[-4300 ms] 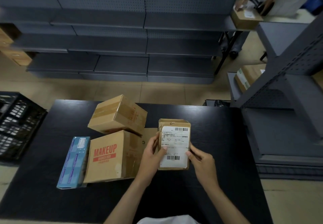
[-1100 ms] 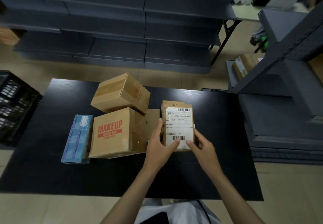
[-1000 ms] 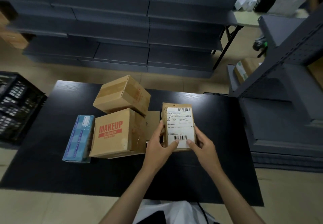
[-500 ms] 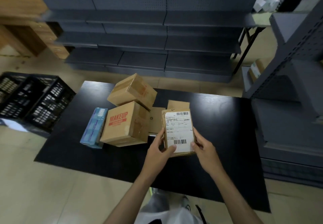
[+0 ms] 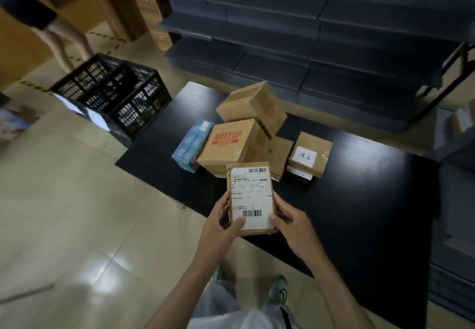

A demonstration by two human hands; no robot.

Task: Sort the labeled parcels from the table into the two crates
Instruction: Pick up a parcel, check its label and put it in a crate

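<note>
Parcel [image 5: 250, 199]: labeled, raised above table [image 5: 359, 200] edge
Left hand [image 5: 221, 224]: fingers clamped on parcel's left side
Right hand [image 5: 291, 222]: fingers clamped on its right side
Crates [image 5: 113, 92]: 2, on floor, left

Black bench [image 5: 359, 200]: blue oblong carton [image 5: 191, 146] left of brown MAKEUP cardboard box [image 5: 228, 146]; plain brown cardboard box [image 5: 252, 105] behind; two black plastic crates [image 5: 115, 92] on floor [image 5: 77, 200], left of bench.

From where I stand, the person wears pale grey clothing [image 5: 231, 312] with a dark stripe [image 5: 285, 317] down one side, mint-green trainers [image 5: 279, 289], and bare forearms [image 5: 180, 290].
</note>
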